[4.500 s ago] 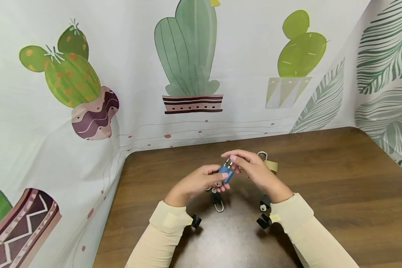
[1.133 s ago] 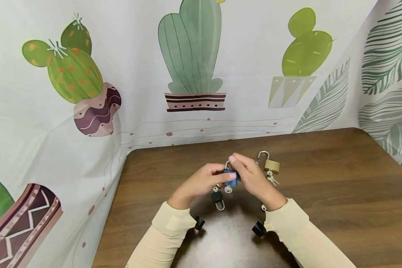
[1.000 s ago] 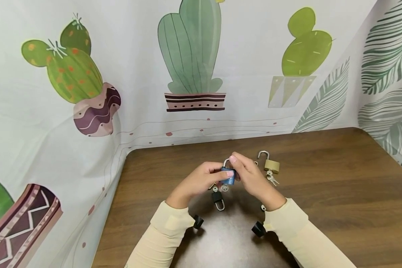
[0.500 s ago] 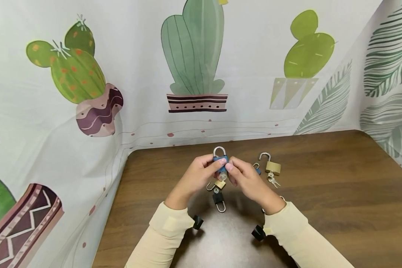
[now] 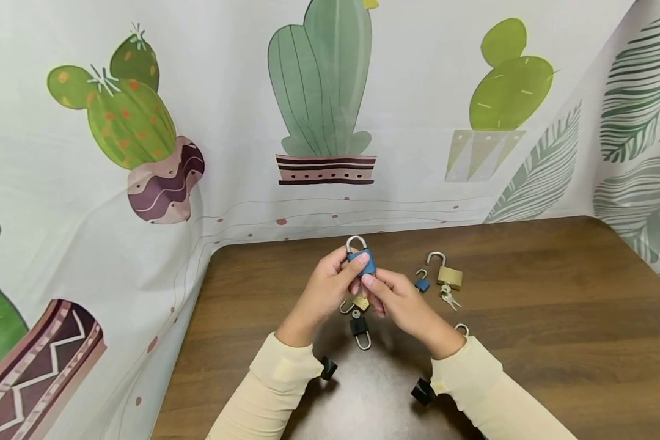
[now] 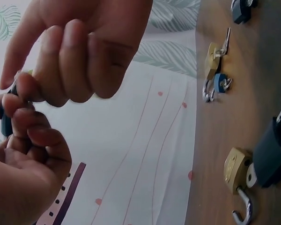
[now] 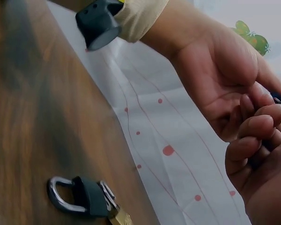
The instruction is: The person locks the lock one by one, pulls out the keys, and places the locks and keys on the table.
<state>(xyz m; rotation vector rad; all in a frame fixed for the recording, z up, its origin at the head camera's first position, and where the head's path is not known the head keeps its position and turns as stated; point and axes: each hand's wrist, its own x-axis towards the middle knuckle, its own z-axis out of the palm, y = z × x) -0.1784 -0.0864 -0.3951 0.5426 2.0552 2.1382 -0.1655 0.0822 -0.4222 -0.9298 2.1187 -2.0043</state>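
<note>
A blue padlock is held upright between the thumb and fingers of my left hand, its silver shackle upward with both legs meeting the body. My right hand pinches at the padlock's lower edge, where the key sits; the fingers cover the key. In the left wrist view, the right hand has its fingers curled beside the left hand. Just below both hands on the table lie a small brass padlock with its shackle open and a black padlock.
A larger brass padlock with keys and a small blue padlock, both with open shackles, lie right of my hands on the brown table. A shackle shows beside my right wrist. A printed cloth hangs behind.
My right hand has left the blue padlock's shackle and moved down to its lower edge. The left hand has raised the padlock slightly and turned it, shackle up.
</note>
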